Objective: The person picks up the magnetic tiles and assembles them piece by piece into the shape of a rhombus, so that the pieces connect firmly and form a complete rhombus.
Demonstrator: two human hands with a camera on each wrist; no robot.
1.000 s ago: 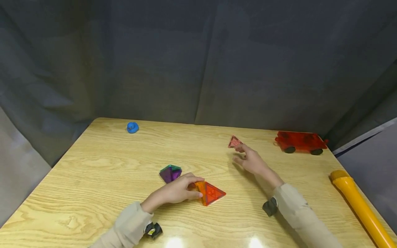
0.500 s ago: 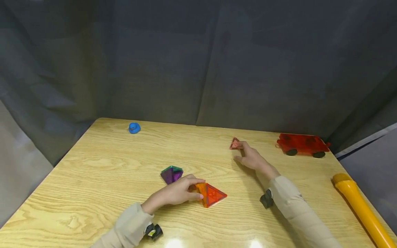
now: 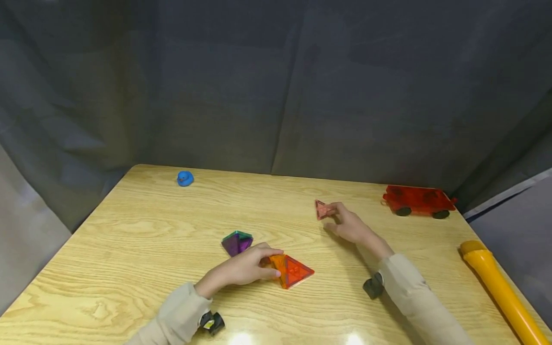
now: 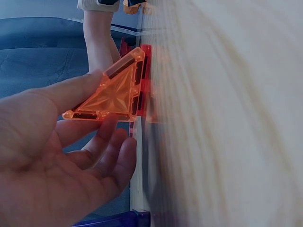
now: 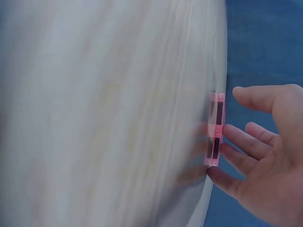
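Observation:
My left hand (image 3: 250, 264) pinches an orange triangular magnetic tile (image 4: 116, 92) between thumb and fingers. That tile stands upright beside a red triangular magnetic tile (image 3: 297, 271), which lies flat on the table. Farther out, my right hand (image 3: 348, 224) touches a pink triangular magnetic tile (image 3: 321, 210) with its fingertips. In the right wrist view the pink tile (image 5: 216, 130) lies flat, and the thumb is held apart from it. Just beyond the left hand sits a folded group of purple and green magnetic tiles (image 3: 237, 242), partly hidden by that hand in the head view.
A blue toy duck (image 3: 185, 178) is at the far left of the wooden table (image 3: 129, 268). At the far right stands a red wheeled toy car base (image 3: 417, 201). A long orange-yellow tube (image 3: 500, 282) lies along the right edge. Dark curtain (image 3: 215, 96) hangs behind.
My right hand's fingers have slid the pink tile a little nearer and to the left, and it has turned. The left hand stays in place with the orange tile.

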